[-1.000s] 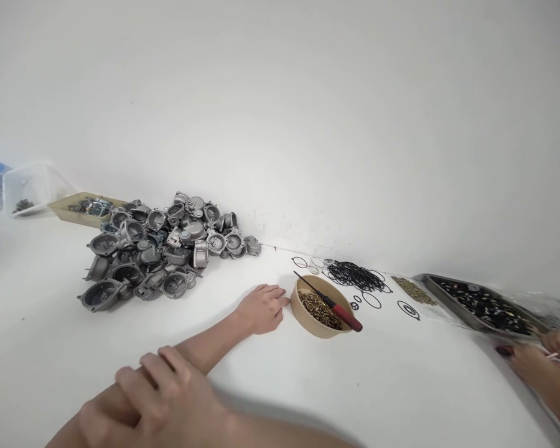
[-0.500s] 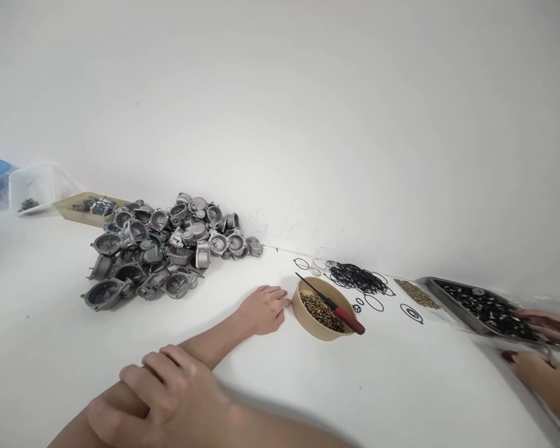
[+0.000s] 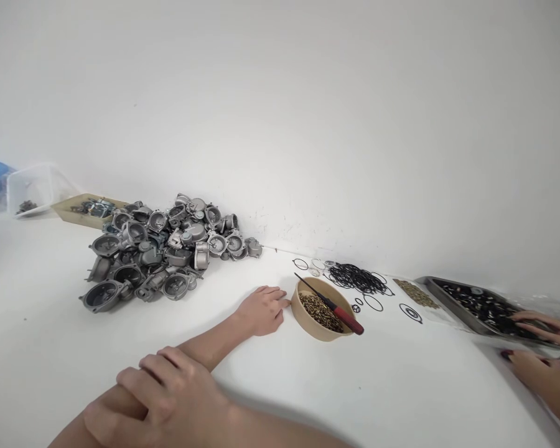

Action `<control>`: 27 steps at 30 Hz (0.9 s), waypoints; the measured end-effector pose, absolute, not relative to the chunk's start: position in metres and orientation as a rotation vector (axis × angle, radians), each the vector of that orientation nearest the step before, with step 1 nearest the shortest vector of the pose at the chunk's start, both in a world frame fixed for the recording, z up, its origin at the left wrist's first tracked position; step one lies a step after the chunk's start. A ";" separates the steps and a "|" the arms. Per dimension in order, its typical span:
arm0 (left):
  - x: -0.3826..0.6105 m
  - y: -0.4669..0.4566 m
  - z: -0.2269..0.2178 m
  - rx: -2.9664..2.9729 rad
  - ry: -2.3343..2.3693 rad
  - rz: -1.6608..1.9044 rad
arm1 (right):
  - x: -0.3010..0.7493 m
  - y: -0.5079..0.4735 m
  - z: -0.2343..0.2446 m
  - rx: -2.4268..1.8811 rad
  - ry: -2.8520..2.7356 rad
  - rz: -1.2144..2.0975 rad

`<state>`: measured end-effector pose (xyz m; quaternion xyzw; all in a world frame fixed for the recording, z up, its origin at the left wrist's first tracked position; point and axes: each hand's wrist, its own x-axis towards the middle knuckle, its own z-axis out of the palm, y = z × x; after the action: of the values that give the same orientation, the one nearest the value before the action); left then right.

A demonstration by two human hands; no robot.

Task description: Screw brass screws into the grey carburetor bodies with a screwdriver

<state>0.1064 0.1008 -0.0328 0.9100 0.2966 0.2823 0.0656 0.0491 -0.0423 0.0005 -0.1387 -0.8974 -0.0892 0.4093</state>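
Note:
My left hand (image 3: 262, 309) lies flat on the white table (image 3: 401, 386), palm down and fingers loosely spread. Its fingertips almost touch a tan bowl (image 3: 303, 320) of small brass parts. A red-handled screwdriver (image 3: 338, 307) lies across the bowl's rim. My right hand (image 3: 161, 395) rests near the bottom edge on my left forearm, its fingers curled over the arm. Neither hand holds a part or tool. A heap of grey cast-metal housings (image 3: 163, 249) sits left of my left hand.
Black rubber rings (image 3: 354, 277) and loose brass bits (image 3: 415, 292) lie by the wall. A co-worker's hands (image 3: 539, 345) reach into and beside a metal tray (image 3: 441, 292) of dark parts at the right. A clear tub (image 3: 30, 186) and a tan tray (image 3: 72, 208) stand far left.
My hands have barely shifted. The co-worker's upper hand has moved from the table edge into the metal tray.

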 end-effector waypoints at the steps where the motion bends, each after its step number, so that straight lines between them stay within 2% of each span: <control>1: 0.107 0.101 -0.033 2.744 0.895 0.850 | 0.049 -0.042 0.001 -0.342 -2.248 -0.214; 14: 0.107 0.101 -0.034 2.741 0.892 0.866 | 0.040 -0.046 -0.027 -0.480 -2.374 -0.269; 20: 0.107 0.101 -0.034 2.741 0.882 0.861 | 0.051 -0.036 -0.022 -0.297 -2.590 -0.335; 27: 0.107 0.101 -0.034 2.737 0.883 0.854 | 0.057 -0.039 -0.014 -0.328 -2.823 -0.307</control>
<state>0.1074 0.1013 -0.0342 0.9101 0.2937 0.2838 0.0705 0.0574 -0.0386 -0.0138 -0.1137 -0.9777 -0.1062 0.1412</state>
